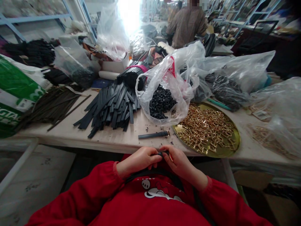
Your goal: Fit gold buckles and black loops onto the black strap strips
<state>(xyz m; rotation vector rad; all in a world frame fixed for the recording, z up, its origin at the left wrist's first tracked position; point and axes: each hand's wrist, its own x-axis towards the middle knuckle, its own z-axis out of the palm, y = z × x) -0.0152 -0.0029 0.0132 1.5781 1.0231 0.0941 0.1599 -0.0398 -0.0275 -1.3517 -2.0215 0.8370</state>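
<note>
My left hand (142,159) and my right hand (180,161) meet in front of my body, just off the table's front edge. Between their closed fingertips is a dark piece (160,154) that looks like part of a black strap; most of it is hidden. A small red-orange object (171,157) shows at my right fingers, too little to name. Just beyond my hands lies one black strap (152,135) with a gold buckle at its right end. A round gold tray (237,145) heaped with gold buckles (207,125) stands to the right.
Many black straps (113,105) fan out left of centre. A clear plastic bag (144,103) holds small black loops (162,100). Brown strips (54,103) and a green-white sack (16,94) lie left. Bagged parts (275,125) line the right. A person (188,23) stands beyond the table.
</note>
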